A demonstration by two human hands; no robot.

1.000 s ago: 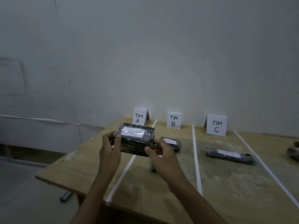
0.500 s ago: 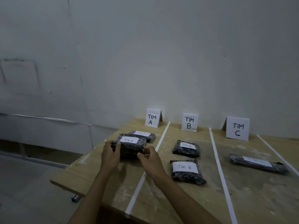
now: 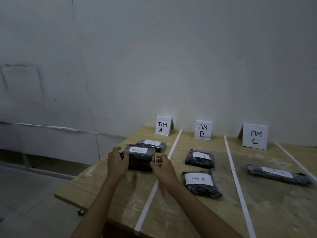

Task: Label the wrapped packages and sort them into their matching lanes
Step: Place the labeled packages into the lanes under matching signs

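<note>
The left hand (image 3: 118, 163) curls round the left end of the near Tim A package (image 3: 139, 160), thumb on top, the right hand (image 3: 163, 167) sits with bent fingers at its right end, hold unclear, and the package lies on the table (image 3: 109, 191) in the lane of the TIM A sign (image 3: 163, 125), just in front of a second Tim A package (image 3: 151, 144)
</note>
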